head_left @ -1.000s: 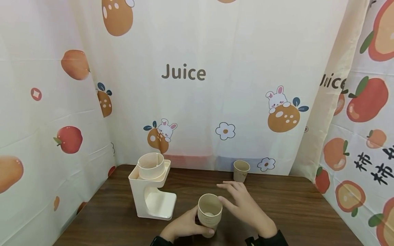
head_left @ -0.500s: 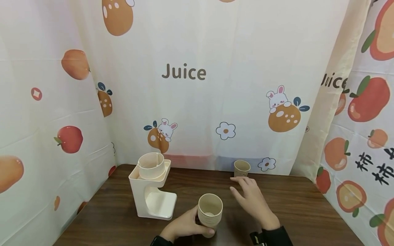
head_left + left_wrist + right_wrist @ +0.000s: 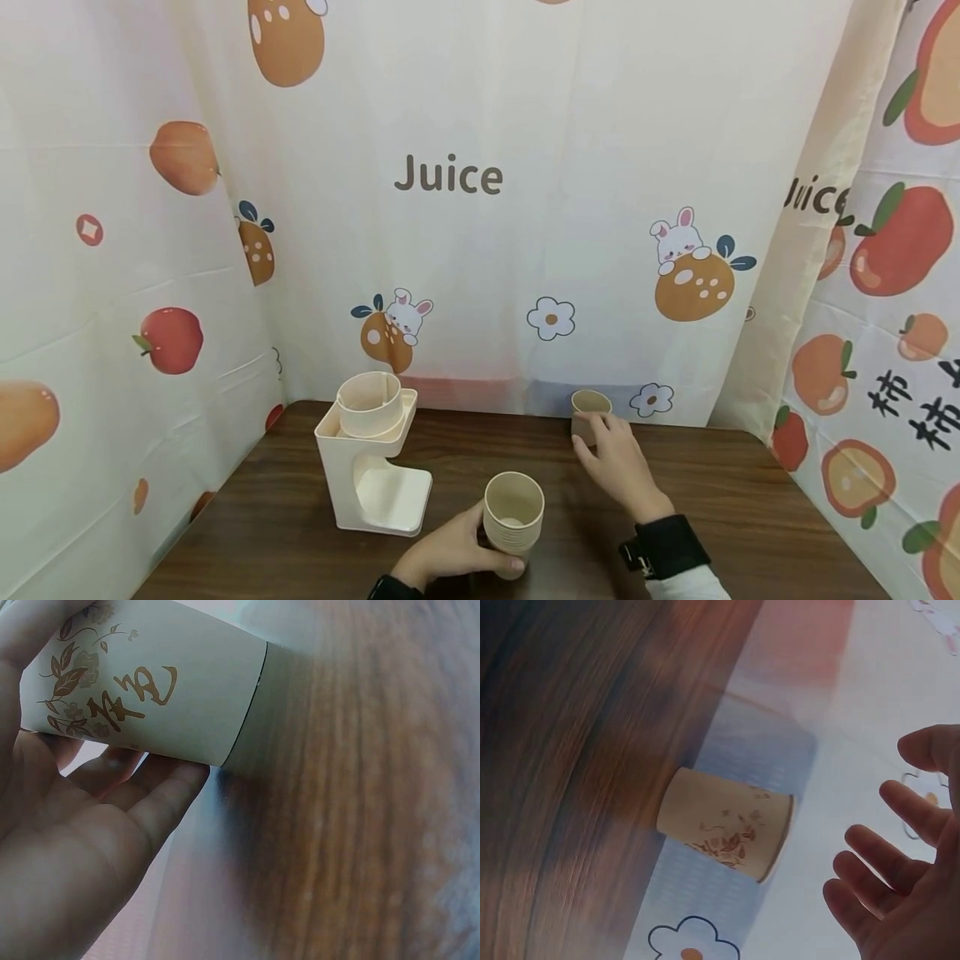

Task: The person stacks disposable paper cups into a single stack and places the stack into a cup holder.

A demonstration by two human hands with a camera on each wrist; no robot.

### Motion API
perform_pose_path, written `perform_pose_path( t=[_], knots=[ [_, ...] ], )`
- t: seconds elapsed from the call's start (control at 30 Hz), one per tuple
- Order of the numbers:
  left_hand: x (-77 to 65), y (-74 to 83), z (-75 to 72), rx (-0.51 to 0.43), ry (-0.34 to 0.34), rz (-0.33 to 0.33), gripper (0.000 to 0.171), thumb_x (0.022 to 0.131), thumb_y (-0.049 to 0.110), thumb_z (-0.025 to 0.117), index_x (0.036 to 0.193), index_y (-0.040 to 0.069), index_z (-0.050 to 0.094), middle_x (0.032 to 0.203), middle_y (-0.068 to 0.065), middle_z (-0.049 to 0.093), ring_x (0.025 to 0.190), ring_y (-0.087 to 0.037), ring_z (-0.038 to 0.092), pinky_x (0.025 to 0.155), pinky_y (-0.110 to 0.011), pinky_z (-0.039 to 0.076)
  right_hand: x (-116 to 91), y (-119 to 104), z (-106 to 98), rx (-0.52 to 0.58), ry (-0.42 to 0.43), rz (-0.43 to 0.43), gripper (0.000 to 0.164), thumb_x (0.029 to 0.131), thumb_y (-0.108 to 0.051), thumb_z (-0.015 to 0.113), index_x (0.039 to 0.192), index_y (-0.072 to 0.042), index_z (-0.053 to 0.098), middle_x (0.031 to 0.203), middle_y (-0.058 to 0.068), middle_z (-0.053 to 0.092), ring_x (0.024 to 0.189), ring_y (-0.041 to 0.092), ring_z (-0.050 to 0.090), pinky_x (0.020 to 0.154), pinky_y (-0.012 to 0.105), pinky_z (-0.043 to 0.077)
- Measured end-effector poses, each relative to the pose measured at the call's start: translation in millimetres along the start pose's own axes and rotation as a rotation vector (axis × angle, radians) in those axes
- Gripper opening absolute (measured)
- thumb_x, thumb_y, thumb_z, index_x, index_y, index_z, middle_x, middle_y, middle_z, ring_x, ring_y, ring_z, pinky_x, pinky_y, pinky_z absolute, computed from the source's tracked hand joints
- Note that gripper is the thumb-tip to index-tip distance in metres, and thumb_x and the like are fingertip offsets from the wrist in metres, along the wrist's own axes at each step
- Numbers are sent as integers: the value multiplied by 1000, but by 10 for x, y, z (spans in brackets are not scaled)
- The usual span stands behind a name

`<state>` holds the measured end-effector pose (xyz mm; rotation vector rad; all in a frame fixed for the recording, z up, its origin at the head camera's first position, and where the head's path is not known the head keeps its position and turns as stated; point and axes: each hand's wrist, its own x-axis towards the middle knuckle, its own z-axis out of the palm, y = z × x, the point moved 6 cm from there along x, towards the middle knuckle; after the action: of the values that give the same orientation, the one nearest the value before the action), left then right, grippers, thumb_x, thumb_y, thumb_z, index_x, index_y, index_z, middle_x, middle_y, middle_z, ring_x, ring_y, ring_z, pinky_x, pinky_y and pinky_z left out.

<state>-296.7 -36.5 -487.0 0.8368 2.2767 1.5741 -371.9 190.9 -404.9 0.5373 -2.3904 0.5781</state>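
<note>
In the head view my left hand (image 3: 453, 546) grips a stack of beige paper cups (image 3: 513, 525) low on its side. The stack stands mouth up at the table's front. The left wrist view shows the thumb and fingers of this left hand (image 3: 82, 840) around a printed paper cup (image 3: 165, 690) close to the wood. My right hand (image 3: 622, 471) reaches to a single paper cup (image 3: 582, 427) at the table's back edge, partly covering it in the head view. In the right wrist view that upright cup (image 3: 727, 825) is apart from the spread fingers of the right hand (image 3: 907, 870).
A cream plastic stand (image 3: 337, 479) with a flat foot and a round tube (image 3: 367, 406) on top stands left of the cup stack. The brown wooden table (image 3: 465, 446) ends at a fruit-printed curtain (image 3: 480, 250). Similar curtains hang on both sides.
My right hand has moved from beside the cup stack, away to the right and back, up to the single cup. The left hand and stack have stayed put.
</note>
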Motion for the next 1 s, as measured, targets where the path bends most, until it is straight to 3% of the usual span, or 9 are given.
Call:
perform_pose_path(
  t=[0.2, 0.47, 1.0],
  knots=[
    [11, 10, -7, -6, -10, 4, 72, 74, 33, 78, 134, 37, 38, 121, 9, 56, 115, -11, 47, 96, -53, 36, 109, 104, 66, -42, -9, 17, 35, 86, -23, 64, 115, -4, 61, 111, 21, 58, 102, 40, 49, 83, 57, 44],
    [14, 9, 2, -11, -16, 11, 69, 75, 33, 77, 132, 36, 39, 119, 9, 57, 111, -10, 49, 95, -47, 39, 209, 274, 176, -83, -108, 100, 40, 88, -27, 61, 120, -3, 58, 122, 29, 50, 111, 46, 41, 89, 60, 41],
    [2, 9, 19, -31, -33, 7, 69, 76, 32, 77, 133, 36, 38, 119, 9, 57, 111, -11, 50, 95, -49, 38, 448, 470, 421, -194, -253, 180, 40, 91, -32, 55, 123, -7, 55, 115, 33, 48, 105, 48, 43, 87, 60, 41]
  ],
)
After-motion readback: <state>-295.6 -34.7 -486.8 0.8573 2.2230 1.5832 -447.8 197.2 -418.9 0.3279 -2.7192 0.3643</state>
